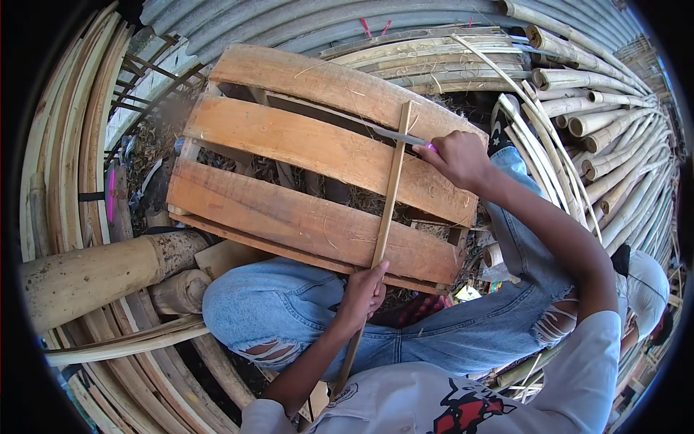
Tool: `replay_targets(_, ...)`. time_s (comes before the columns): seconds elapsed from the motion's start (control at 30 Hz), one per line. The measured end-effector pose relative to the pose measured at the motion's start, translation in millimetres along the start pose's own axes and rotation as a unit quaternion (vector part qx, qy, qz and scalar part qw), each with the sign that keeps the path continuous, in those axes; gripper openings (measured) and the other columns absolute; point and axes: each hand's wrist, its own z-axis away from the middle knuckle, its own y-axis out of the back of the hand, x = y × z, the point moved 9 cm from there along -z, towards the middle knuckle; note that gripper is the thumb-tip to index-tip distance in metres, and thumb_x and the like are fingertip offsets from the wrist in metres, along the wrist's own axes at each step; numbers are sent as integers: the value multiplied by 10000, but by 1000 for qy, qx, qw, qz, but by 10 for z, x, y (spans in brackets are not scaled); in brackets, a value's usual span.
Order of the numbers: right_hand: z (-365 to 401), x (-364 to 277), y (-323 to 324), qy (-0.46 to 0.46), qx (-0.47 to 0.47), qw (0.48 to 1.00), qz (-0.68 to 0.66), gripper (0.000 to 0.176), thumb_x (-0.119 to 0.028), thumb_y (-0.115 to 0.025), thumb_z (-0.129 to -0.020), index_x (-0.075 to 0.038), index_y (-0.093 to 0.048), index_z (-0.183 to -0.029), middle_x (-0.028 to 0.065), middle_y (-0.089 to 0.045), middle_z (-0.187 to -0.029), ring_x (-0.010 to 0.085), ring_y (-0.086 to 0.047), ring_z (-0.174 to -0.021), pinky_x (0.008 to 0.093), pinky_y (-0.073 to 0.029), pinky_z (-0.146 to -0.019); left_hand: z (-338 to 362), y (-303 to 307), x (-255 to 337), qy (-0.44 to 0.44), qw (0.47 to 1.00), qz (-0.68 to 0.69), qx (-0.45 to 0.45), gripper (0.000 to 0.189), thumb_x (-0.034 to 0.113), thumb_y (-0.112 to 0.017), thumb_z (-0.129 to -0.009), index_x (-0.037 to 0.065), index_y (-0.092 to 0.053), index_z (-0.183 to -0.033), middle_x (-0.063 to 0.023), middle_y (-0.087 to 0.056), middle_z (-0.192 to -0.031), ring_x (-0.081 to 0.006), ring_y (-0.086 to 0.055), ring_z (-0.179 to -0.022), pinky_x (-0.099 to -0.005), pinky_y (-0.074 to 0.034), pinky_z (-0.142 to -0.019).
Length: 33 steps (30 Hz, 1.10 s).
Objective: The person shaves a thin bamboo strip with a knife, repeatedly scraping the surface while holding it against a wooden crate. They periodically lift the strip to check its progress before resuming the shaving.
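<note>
Here I sit among the bamboo with a wooden pallet (pixel 289 145) propped in front of me, its near edge resting against my knees (pixel 267 304). I judge it serves as my work surface: tilted toward me like this, its slats give a firm, flat backing within easy reach.

Across those slats lies a thin bamboo strip (pixel 390 195). It runs from the far slats back toward my lap and on past my legs. It touches the boards along most of its length, so it is backed by wood and not flexing in the air.

My left hand (pixel 363 291) is closed around the strip at the pallet's near edge, fingers wrapped over it. That grip seems meant to pin the strip against the wood and stop it sliding or twisting.

My right hand (pixel 457 158) is clenched on the handle of a knife (pixel 390 133), with a bit of pink showing at the grip. The blade points to my left and lies low over the slat, meeting the strip near its far end. I cannot tell whether the edge has bitten into the bamboo or only rests on it.

With one hand low and one high, the stretch of strip between them is braced at both ends.

Round bamboo poles (pixel 600 123) are stacked to my right, split lengths (pixel 65 145) curve along my left, and a thick bamboo log (pixel 94 275) lies beside my left knee.
</note>
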Motion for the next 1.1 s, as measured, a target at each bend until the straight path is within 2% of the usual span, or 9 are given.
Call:
replay_targets(0.17, 566, -749, -224, 157, -59, 986, -2, 531, -483, -454, -903, -76, -600, -596, 120, -548, -487, 305, -567, -445, 400, -444, -424, 1, 17, -13, 3, 1000, 1, 9, 488, 470, -477, -925, 127, -347, -603, 47, -295, -432, -32, -269, -328, -194, -184, -306)
replay_targets(0.27, 480, -632, -127, 118, -41, 992, 1, 520, -483, -466, -898, -74, -573, -595, 115, -513, -452, 304, -531, -404, 399, -415, -406, -5, 29, -26, 1, 1000, -3, 20, 480, 459, -496, -920, 127, -351, -605, 48, -301, -435, -31, -272, -332, -192, -187, -308)
replay_targets(0.37, 245, -135, 86, -18, 7, 999, 45, 531, -476, -444, -912, -79, -583, -587, 120, -531, -465, 298, -541, -410, 404, -411, -400, -5, 30, -26, 3, 1000, -13, 26, 477, 454, -504, -917, 128, -349, -606, 49, -301, -436, -31, -273, -333, -189, -185, -310)
replay_targets(0.53, 647, -646, -109, 105, -38, 994, -5, 553, -508, -456, -895, -79, -576, -568, 130, -532, -469, 297, -557, -425, 407, -415, -404, 11, 16, -7, 2, 1000, 18, 12, 473, 449, -509, -917, 130, -345, -608, 51, -299, -436, -27, -269, -334, -189, -190, -309)
replay_targets(0.7, 176, -71, 162, -21, 22, 998, 53, 531, -460, -458, -907, -71, -595, -574, 123, -539, -468, 296, -562, -424, 398, -408, -393, 11, 7, -13, -14, 1000, 10, 17, 464, 437, -516, -917, 128, -353, -611, 49, -303, -443, -31, -276, -336, -192, -190, -309)
replay_targets(0.87, 718, -775, -94, 89, -46, 995, -18, 541, -474, -473, -895, -60, -596, -570, 139, -545, -472, 303, -579, -435, 397, -456, -422, 17, 20, 2, -19, 999, -4, 31, 455, 430, -534, -909, 124, -364, -617, 49, -311, -452, -34, -282, -339, -197, -192, -309)
replay_targets(0.93, 616, -656, -117, 88, -52, 995, 3, 538, -464, -456, -902, -74, -606, -562, 132, -572, -512, 303, -593, -472, 399, -463, -435, 8, 17, 4, -19, 999, -3, 28, 454, 432, -540, -905, 124, -368, -620, 46, -318, -454, -34, -284, -341, -199, -197, -310)
replay_targets(1.03, 249, -89, 19, -20, -3, 1000, 14, 569, -509, -429, -905, -72, -616, -593, 141, -556, -501, 316, -583, -472, 409, -452, -436, -4, 22, -10, -17, 999, -4, 28, 453, 424, -512, -922, 125, -359, -618, 46, -304, -453, -36, -270, -337, -197, -192, -313)
replay_targets(1.1, 389, -183, -99, 17, -20, 1000, -17, 573, -516, -422, -905, -72, -612, -596, 139, -553, -499, 317, -581, -476, 410, -452, -441, -10, 18, -36, -7, 1000, 28, 3, 458, 427, -489, -931, 127, -352, -614, 47, -288, -447, -37, -260, -332, -196, -185, -313)
